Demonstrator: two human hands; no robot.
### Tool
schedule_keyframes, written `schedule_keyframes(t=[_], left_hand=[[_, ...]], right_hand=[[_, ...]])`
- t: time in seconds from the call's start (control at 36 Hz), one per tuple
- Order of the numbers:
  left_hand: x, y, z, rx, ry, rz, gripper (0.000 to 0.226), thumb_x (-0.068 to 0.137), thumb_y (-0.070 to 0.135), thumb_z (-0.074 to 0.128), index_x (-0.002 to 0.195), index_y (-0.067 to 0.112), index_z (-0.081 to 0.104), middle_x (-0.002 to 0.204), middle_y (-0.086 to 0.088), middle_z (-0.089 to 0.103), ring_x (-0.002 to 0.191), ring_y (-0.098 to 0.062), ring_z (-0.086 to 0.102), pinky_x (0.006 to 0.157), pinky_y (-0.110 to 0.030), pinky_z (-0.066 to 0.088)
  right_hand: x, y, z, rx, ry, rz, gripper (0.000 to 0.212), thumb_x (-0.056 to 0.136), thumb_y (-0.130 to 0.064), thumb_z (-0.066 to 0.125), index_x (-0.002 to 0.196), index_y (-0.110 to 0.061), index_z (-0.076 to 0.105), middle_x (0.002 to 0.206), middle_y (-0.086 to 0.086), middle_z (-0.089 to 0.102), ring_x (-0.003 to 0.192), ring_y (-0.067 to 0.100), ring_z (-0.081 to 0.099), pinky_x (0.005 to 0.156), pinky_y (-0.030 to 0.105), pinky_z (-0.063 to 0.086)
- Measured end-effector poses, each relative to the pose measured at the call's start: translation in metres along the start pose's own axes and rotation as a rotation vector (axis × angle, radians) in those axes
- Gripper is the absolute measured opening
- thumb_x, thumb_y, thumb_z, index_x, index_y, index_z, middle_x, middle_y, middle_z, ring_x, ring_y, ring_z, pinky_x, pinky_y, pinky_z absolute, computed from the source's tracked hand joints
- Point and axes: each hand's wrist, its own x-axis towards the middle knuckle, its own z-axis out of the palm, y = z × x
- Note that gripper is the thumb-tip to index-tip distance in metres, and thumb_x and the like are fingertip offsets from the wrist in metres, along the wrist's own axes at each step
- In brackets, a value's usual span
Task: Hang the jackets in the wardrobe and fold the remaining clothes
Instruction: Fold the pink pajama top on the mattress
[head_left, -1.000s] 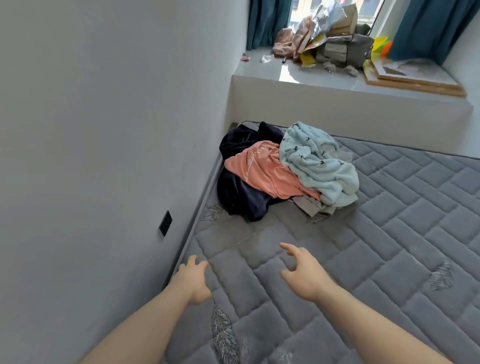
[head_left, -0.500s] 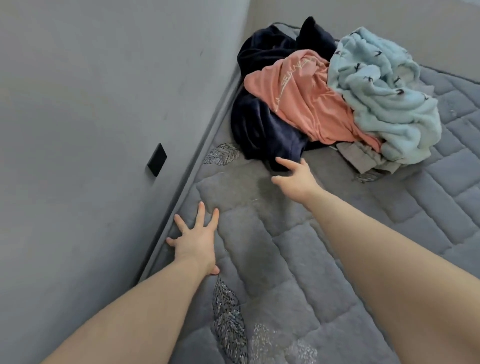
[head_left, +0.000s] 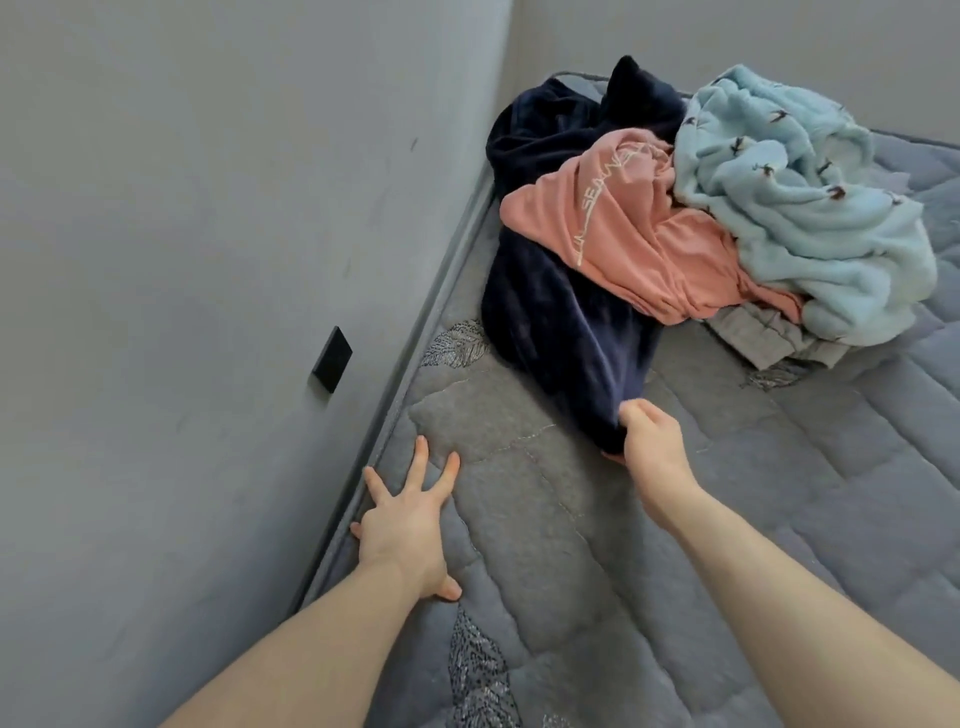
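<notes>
Your left hand (head_left: 402, 525) lies flat, fingers spread, arm extended. Your right hand (head_left: 652, 441) reaches further forward, its grip pinched closed.

crumpled clothes pile (head_left: 675, 223) on mattress (head_left: 779, 493)

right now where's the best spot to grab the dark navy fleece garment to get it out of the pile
Take the dark navy fleece garment by its free near end, from the front, where the right hand already grips it. That end lies bare on the grey quilted mattress, while the salmon pink shirt covers the far part.
</notes>
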Motion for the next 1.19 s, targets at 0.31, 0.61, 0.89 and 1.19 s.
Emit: schedule_keyframes(t=[0.31,0.61,0.89,1.19], left_hand=[[-0.013,0.004,-0.01,0.051,-0.01,-0.02,0.152,0.052,0.06,0.094,0.149,0.056,-0.024,0.158,0.017,-0.039,0.15,-0.054,-0.01,0.106,-0.065,0.043],[-0.076,0.036,-0.018,0.032,0.151,0.04,0.087,0.08,0.025,0.072,0.156,0.031,0.03,0.169,0.003,-0.01,0.151,-0.037,0.017,0.109,-0.049,0.042],[-0.115,0.121,-0.027,-0.022,0.671,0.62,0.034,0.078,0.015,0.068,0.108,0.028,0.078,0.168,-0.009,0.012,0.155,-0.032,0.006,0.124,-0.049,0.015],[-0.144,0.148,-0.068,-0.111,0.409,0.466,0.038,0.09,0.015,0.061,0.125,0.027,0.068,0.133,0.011,0.06,0.124,-0.015,0.056,0.119,-0.04,0.03]], right_hand=[[-0.135,-0.01,-0.073,0.06,-0.156,-0.178,0.021,0.063,-0.01,0.043,0.052,-0.024,0.031,0.063,0.002,0.023,0.064,0.019,0.017,0.056,0.035,0.015],[-0.239,0.044,-0.116,-0.119,-0.262,-0.056,0.019,0.075,-0.018,0.042,0.065,-0.014,0.026,0.068,0.005,0.025,0.064,0.018,0.022,0.06,0.035,0.016],[-0.272,0.089,-0.191,-0.503,-0.221,0.173,0.034,0.094,-0.008,0.039,0.065,-0.022,0.027,0.057,-0.005,0.028,0.056,0.014,0.025,0.056,0.031,0.022],[-0.302,0.097,-0.203,-0.578,-0.3,0.22,0.033,0.087,-0.013,0.053,0.114,-0.03,0.059,0.102,0.0,0.061,0.056,0.009,0.054,0.05,0.019,0.043]])
